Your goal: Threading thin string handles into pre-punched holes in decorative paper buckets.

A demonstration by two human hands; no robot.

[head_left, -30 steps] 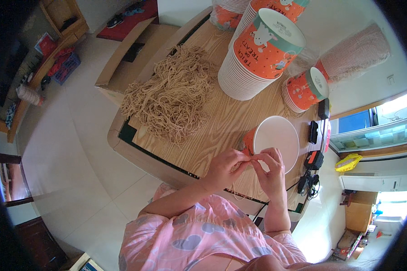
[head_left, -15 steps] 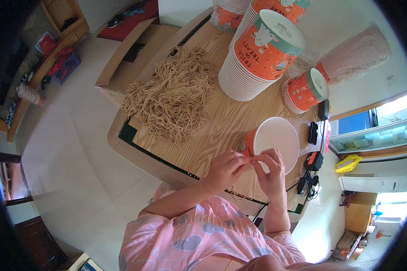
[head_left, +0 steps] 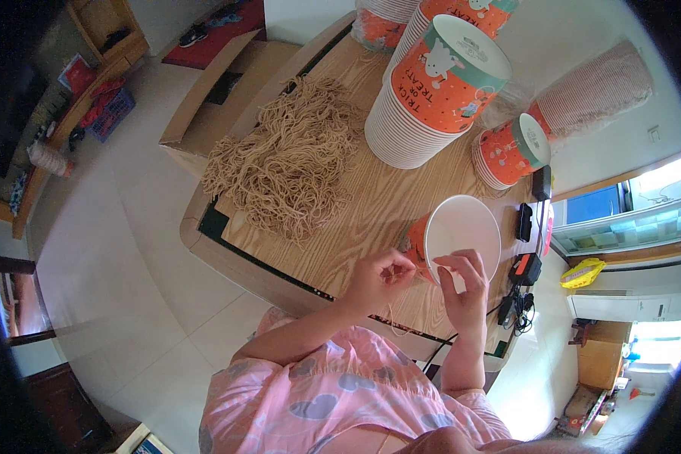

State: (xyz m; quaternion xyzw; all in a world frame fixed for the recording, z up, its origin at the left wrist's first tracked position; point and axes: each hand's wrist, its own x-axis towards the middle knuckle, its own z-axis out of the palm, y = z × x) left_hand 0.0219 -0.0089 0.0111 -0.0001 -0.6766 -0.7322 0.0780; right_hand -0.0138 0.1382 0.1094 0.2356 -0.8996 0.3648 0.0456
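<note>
My left hand (head_left: 378,281) is closed on a thin beige cord (head_left: 393,319), whose tail hangs down over the table's near edge. To its right, my right hand (head_left: 465,286) has thumb and fingertips brought close together in front of a paper bucket (head_left: 469,227). Whether a bit of cord is between those fingertips is too small to see. White inside and orange outside, the bucket stands on the wooden table just behind both hands, its mouth toward me. Left of it lies a big tangled heap of beige cord (head_left: 295,163).
A tall stack of orange paper buckets (head_left: 431,91) stands upside down at the back, beside a shorter stack (head_left: 511,155) and a plastic-wrapped one (head_left: 598,91). Black adapters and cables (head_left: 518,303) lie along the right edge. An open cardboard box (head_left: 212,98) adjoins the left side.
My hands were pinched together at the bucket's rim and have now parted. The left moved slightly left, the right slightly right across the bucket's mouth.
</note>
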